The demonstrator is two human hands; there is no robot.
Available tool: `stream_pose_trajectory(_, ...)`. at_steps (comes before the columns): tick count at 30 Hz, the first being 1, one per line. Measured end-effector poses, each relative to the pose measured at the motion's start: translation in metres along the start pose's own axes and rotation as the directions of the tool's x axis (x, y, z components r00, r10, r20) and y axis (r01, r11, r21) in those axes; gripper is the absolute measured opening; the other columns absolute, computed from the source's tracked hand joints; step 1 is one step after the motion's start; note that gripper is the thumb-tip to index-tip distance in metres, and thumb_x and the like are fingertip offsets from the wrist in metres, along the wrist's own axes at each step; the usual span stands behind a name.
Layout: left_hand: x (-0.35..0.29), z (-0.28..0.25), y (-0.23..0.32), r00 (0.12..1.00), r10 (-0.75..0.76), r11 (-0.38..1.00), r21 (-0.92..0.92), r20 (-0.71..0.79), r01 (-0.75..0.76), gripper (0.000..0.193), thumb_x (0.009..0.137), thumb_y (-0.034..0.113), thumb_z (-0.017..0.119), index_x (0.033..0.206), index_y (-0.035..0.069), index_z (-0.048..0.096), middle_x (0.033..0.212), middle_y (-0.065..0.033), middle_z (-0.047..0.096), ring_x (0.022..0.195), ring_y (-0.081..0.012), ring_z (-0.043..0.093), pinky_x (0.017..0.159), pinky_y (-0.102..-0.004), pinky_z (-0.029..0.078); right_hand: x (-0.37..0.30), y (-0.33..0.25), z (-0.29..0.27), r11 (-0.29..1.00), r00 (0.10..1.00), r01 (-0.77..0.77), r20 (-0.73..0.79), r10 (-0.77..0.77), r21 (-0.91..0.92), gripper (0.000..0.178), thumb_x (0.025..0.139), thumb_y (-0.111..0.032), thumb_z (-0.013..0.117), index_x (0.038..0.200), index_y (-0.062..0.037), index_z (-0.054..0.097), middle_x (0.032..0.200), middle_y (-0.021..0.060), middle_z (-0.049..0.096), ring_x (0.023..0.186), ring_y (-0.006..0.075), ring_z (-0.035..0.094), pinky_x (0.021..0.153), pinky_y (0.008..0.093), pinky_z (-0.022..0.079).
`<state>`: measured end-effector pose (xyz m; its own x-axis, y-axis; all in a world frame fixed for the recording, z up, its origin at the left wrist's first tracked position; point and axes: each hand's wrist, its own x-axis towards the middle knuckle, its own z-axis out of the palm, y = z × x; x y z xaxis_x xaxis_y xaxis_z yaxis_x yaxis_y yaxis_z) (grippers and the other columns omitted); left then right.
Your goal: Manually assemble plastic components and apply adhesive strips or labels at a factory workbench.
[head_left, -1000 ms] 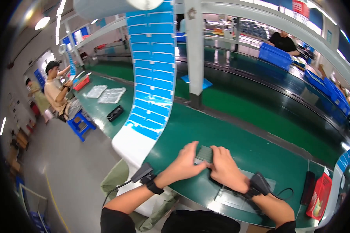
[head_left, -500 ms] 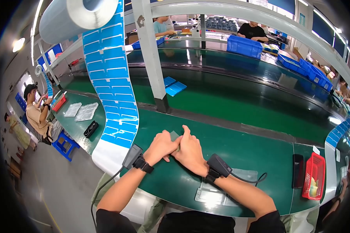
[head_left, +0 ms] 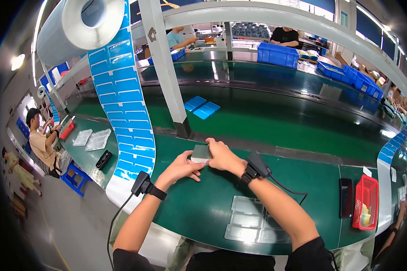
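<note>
Above the green bench my two hands hold a small rectangular block (head_left: 201,152), dark grey-green on top with a whitish near side. My left hand (head_left: 183,167) grips its left and lower part, thumb reaching toward the near corner. At its right side my right hand (head_left: 224,157) is closed round it, with the index finger and thumb at the block's edges. Part of the block is hidden by the fingers. Nearer to me, a clear plastic compartment tray (head_left: 244,219) lies below my right forearm.
A strip of blue stickers (head_left: 122,99) hangs from a large roll (head_left: 70,27) down onto the bench at left. A white post (head_left: 160,67) stands beyond my hands. Blue sheets (head_left: 206,110) lie on the belt. At right are a red basket (head_left: 365,201) and a black case (head_left: 346,198).
My hands have drawn apart somewhat, so the block between them now shows more. My right forearm has shifted, baring more of the clear tray. The view has turned slightly.
</note>
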<state>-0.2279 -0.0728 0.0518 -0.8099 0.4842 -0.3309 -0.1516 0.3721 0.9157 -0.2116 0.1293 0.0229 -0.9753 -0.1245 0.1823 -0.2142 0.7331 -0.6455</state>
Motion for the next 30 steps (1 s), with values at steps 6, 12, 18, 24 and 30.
stream_pose_trajectory(6,0.038,-0.015,-0.018,0.987,0.161,0.987,-0.008,0.004,-0.161,0.084,0.096,0.007,0.074,0.157,-0.016,0.021,0.09,-0.0141,0.07,0.078,-0.0203,0.072,0.065,-0.0337,0.064,0.027,0.001,-0.01,0.986,0.999,0.001,0.048,0.007,-0.164,0.063,0.076,-0.012,0.074,0.135,0.0042,0.058,0.123,0.0281,0.067,0.12,0.0437,0.063,0.104,0.0493,0.049)
stream_pose_trajectory(12,0.06,-0.015,-0.026,0.975,0.204,0.979,-0.014,-0.084,-0.205,0.073,0.095,0.006,0.072,0.151,-0.017,0.031,0.082,-0.0141,0.07,0.062,-0.0188,0.07,0.058,-0.0333,0.062,0.035,0.001,-0.008,0.981,0.998,-0.044,0.042,0.053,-0.188,0.063,0.076,-0.014,0.072,0.135,0.003,0.058,0.121,0.0266,0.069,0.123,0.0419,0.062,0.105,0.049,0.048)
stream_pose_trajectory(18,0.06,-0.015,-0.028,0.977,0.176,0.978,-0.093,-0.119,-0.187,0.074,0.092,0.005,0.074,0.15,-0.017,0.033,0.082,-0.0134,0.07,0.061,-0.0183,0.068,0.054,-0.0327,0.06,0.036,0.015,0.0,0.988,0.998,-0.067,0.005,0.069,-0.141,0.069,0.073,-0.019,0.078,0.136,-0.0001,0.057,0.129,0.0217,0.065,0.125,0.0393,0.059,0.105,0.0503,0.046)
stream_pose_trajectory(24,0.06,-0.016,-0.03,0.977,0.139,0.988,0.093,-0.162,-0.125,0.082,0.085,0.007,0.081,0.15,-0.012,0.036,0.103,-0.0191,0.068,0.065,-0.0178,0.068,0.052,-0.0302,0.056,0.034,0.026,-0.002,0.999,0.999,-0.029,0.02,0.03,-0.035,0.097,0.067,-0.032,0.087,0.148,0.0018,0.048,0.143,0.0262,0.056,0.134,0.0426,0.052,0.113,0.051,0.043)
stream_pose_trajectory(30,0.054,-0.004,-0.035,0.819,0.512,0.65,0.74,-0.259,-0.173,0.104,0.072,0.029,0.092,0.157,0.001,0.038,0.141,-0.0258,0.054,0.135,-0.0409,0.048,0.117,-0.0493,0.041,0.038,0.03,0.002,0.997,0.998,-0.061,0.022,0.062,-0.047,0.109,0.06,-0.037,0.09,0.152,0.0005,0.044,0.146,0.0261,0.053,0.135,0.0446,0.049,0.114,0.0518,0.041)
